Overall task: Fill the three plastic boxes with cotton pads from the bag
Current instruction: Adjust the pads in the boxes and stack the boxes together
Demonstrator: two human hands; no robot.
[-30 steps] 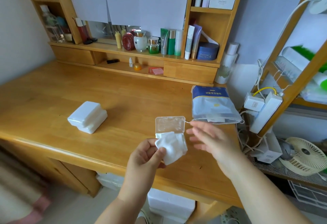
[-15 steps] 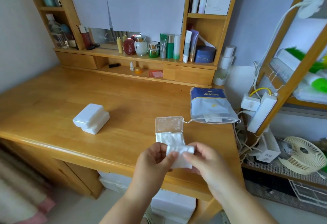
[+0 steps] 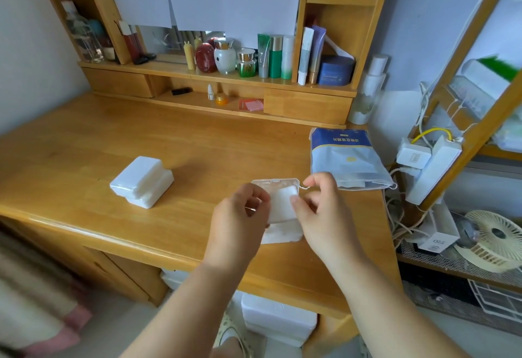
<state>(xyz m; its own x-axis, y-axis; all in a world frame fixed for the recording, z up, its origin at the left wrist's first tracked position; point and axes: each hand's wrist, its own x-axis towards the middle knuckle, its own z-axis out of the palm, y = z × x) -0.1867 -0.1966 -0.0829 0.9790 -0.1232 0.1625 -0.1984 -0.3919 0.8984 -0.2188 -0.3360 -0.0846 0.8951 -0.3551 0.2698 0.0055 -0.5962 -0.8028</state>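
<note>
An open clear plastic box (image 3: 282, 235) lies near the desk's front edge, its lid (image 3: 265, 183) flipped back. A white stack of cotton pads (image 3: 282, 204) hangs just over it, pinched on its left edge by my left hand (image 3: 240, 216) and on its right edge by my right hand (image 3: 320, 210). My hands hide the box's sides. The blue-and-grey bag (image 3: 348, 159) of pads lies flat to the right behind the box. Two closed white plastic boxes (image 3: 142, 181) sit stacked at the desk's left.
The wooden desk (image 3: 197, 148) ends at a hutch shelf with several cosmetic bottles (image 3: 271, 56) along the back. A white bottle (image 3: 367, 89) stands behind the bag. Power strips and cables (image 3: 423, 165) hang off the desk's right edge beside a fan (image 3: 497, 239).
My right hand joined my left on the pads. Both hands then carried the stack away from me, from the desk's edge to over the open box.
</note>
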